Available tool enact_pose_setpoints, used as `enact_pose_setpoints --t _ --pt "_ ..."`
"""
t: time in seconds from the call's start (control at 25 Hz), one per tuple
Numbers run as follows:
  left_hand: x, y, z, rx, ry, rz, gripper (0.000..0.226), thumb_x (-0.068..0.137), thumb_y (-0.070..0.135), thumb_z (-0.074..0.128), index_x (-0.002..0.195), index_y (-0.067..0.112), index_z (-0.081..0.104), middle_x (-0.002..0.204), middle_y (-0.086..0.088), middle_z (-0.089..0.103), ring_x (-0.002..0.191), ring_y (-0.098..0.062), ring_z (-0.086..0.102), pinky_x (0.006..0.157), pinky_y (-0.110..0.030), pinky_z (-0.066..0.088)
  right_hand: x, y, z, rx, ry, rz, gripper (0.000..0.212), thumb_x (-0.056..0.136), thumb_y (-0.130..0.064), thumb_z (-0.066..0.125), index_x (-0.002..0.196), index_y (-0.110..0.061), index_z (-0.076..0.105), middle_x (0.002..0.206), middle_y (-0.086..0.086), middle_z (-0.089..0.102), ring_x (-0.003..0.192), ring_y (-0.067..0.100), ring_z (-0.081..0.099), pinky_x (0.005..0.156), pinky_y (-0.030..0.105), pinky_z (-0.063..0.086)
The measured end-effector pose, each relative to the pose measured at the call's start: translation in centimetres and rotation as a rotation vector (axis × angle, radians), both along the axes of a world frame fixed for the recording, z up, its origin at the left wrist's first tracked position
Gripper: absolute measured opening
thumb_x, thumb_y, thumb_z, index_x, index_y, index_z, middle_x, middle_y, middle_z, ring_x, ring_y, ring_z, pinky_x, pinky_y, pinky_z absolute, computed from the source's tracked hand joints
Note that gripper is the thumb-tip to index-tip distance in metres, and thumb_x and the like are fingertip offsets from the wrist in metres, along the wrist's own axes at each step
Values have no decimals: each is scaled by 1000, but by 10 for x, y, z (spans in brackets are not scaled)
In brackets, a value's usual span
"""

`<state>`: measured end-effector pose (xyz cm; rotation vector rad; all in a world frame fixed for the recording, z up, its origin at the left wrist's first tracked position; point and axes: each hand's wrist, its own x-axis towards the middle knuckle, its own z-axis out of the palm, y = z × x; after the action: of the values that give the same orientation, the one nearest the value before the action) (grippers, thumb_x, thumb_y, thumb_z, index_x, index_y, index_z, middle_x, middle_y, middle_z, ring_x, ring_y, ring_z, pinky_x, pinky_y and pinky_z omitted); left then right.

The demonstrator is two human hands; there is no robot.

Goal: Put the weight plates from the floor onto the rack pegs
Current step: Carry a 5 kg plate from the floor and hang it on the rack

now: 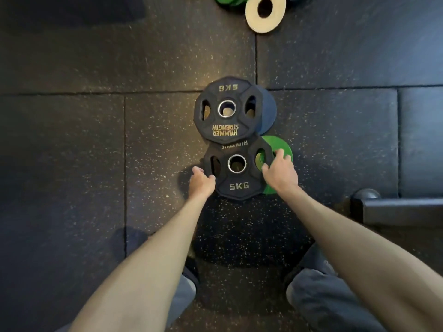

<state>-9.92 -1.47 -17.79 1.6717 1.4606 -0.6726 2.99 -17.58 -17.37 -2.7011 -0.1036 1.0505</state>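
The near 5KG plate [236, 173] lies flat on the speckled rubber floor [72, 144], a black disc with a scalloped rim, a steel-ringed centre hole, two oval grip slots and gold raised lettering. Its far edge is tucked under the far 5KG plate [224, 109], a matching black disc whose gold "HAMMER STRENGTH" lettering reads upside down from here. The left hand [201, 182] cups the near plate's left rim, fingers curled at the edge by the left slot. The right hand [279, 172] grips the right rim, thumb on the face beside the right slot and fingers wrapped over the edge. Under that right side sits a green plate [279, 144], smooth and round, showing through the slot as well. A dark blue plate [268, 111] peeks out from beneath the far plate's right edge. Farther off, near the top, a cream plate [265, 14] with a wide hole lies beside more green plates [230, 0], only partly in view. To the right stands a black rack foot [395, 209] with a rounded cap, well apart from the pile. The person's grey-clad knees [318, 295] flank the bare forearms below.
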Motion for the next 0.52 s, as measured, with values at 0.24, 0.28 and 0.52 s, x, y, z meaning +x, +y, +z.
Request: enact_pose_setpoints --t 0.24,0.28,0.52 --pt "24 4 -73 61 121 88 65 94 28 64 143 9 26 144 -22 44 125 -40 52 100 -45 46 9 6 -72 -10 -124 71 53 95 -28 52 136 -1 32 112 22 63 103 42 61 81 49 52" --pt "27 4 -80 81 122 107 65 93 26 66 141 9 26 142 -22 45 123 -41 53 97 -44 47 11 9 -77 5 -153 58 47 95 -24 51 132 0 34 105 21 65 96 42 64 76 48 53" --pt "32 3 -91 138 103 -93 65 94 13 62 148 14 27 137 -18 54 127 -38 52 101 -46 45 8 11 -82 155 -137 -123 20 93 -12 46 109 -5 36 105 20 60 89 41 61 73 45 46"
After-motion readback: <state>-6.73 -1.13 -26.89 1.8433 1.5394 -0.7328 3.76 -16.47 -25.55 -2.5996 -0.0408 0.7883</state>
